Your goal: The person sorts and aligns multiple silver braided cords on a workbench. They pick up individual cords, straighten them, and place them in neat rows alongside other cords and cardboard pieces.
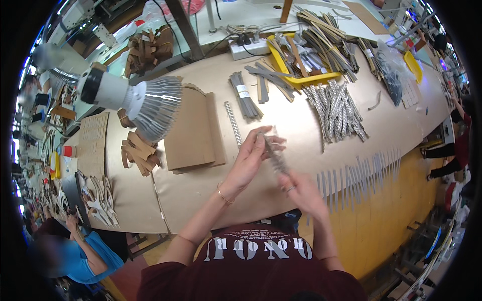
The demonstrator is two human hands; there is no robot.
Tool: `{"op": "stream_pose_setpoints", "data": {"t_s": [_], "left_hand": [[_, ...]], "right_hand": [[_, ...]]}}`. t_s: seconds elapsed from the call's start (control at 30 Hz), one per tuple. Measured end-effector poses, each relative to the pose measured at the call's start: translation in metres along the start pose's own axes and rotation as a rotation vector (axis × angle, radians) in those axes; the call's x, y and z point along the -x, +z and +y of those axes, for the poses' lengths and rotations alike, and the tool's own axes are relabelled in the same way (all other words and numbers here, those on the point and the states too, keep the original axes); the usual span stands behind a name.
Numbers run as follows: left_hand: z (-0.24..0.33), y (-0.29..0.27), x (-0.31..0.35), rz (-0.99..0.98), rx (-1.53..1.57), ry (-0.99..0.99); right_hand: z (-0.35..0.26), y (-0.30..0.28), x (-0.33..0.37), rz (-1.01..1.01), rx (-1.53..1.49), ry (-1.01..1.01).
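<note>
In front of my chest, a narrow greyish strip [274, 156] runs slantwise between my two hands, blurred by motion. My left hand [253, 150] pinches its upper end between thumb and fingers. At the lower end, the fingers of my right hand [297, 189] close on the strip, partly smeared. A single silver, snakeskin-patterned strip [233, 124] lies flat just beyond my left hand. To the right is a heap of similar patterned strips [335, 111]. Several thin grey strips [346, 183] are laid side by side along the table's near right edge.
A lamp with a ribbed metal head [156, 108] hangs over brown cardboard sheets [193, 133] at left. Farther back are a banded grey strip bundle [242, 98], a yellow tray [314, 79] and a power strip [249, 49]. A co-worker in blue [93, 258] sits at lower left.
</note>
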State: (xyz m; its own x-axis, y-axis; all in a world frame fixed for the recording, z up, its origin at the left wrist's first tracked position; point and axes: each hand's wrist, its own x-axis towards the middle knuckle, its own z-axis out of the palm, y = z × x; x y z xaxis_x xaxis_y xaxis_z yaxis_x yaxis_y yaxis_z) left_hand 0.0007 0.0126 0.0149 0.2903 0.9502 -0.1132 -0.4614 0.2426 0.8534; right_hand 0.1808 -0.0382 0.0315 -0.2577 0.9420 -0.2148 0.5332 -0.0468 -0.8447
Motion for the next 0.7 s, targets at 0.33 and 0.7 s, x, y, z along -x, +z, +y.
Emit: {"op": "stream_pose_setpoints", "data": {"t_s": [0.33, 0.7], "left_hand": [[-0.032, -0.038, 0.063, 0.149, -1.179, 0.21], [-0.065, -0.041, 0.085, 0.219, -1.233, 0.362]], "right_hand": [[0.029, -0.091, -0.062, 0.624, 0.827, 0.34], [-0.009, 0.046, -0.077, 0.205, 0.518, -0.061]]}}
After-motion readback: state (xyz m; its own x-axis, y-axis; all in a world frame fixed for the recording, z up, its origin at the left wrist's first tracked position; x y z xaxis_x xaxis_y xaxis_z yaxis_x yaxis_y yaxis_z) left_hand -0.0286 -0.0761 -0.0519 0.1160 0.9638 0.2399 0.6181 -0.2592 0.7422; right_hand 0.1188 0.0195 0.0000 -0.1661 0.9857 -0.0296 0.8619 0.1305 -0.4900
